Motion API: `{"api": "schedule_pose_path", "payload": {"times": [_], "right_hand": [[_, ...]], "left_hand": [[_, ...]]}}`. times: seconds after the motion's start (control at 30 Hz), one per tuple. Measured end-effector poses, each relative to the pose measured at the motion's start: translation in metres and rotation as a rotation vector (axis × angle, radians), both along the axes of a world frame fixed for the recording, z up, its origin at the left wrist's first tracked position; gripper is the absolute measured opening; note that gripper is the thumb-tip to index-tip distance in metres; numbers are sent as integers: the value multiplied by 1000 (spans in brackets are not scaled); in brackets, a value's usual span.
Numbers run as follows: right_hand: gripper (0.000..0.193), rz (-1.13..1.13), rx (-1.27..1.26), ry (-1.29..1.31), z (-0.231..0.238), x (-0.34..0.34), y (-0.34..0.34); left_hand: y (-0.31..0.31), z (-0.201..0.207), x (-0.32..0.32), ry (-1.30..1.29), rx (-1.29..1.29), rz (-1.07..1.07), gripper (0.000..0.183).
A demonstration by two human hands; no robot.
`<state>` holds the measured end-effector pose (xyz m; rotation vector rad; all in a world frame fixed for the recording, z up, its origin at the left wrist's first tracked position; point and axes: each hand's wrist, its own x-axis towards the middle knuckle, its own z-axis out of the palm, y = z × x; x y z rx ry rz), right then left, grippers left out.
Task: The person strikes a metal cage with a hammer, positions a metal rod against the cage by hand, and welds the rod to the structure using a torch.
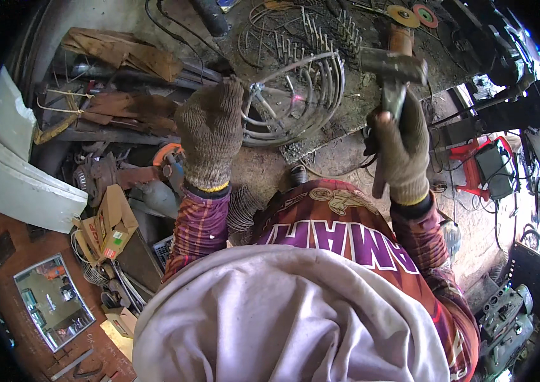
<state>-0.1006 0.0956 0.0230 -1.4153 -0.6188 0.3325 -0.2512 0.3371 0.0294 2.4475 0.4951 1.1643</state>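
My left hand (211,130), in a grey-brown knitted glove with a yellow cuff edge, is closed at the left end of a frame of curved metal rods (337,83). Its fingertips are mostly hidden behind the glove. The frame rests at the near edge of a dirty metal worktable (362,105), its rods bowed in several nested arcs. To the right, my gloved right hand (402,149) is wrapped around a hammer (397,67), whose dark steel head is raised over the table, right of the frame. A pinkish light spot shows within the frame.
Several upright metal pegs (311,38) stand behind the frame. Grinding discs (403,16) lie at the far right of the table. Left are brown wrapped pieces (123,54), an opened cardboard box (107,226) and a mirror (53,302). A red plastic stool (470,167) stands right.
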Motion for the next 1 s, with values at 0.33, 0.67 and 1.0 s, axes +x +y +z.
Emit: {"api": "schedule_pose_path", "payload": {"times": [0.33,0.67,1.0], "right_hand": [[35,142,-290,-378,-8,-29,-14],[46,182,-417,-330,3,-30,-17],[40,10,-152,184,-22,-19,-39]], "left_hand": [[-16,-17,0,-105,-315,18,36],[-19,-1,-12,249,-312,119,36],[35,-39,-21,159,153,178,37]]}}
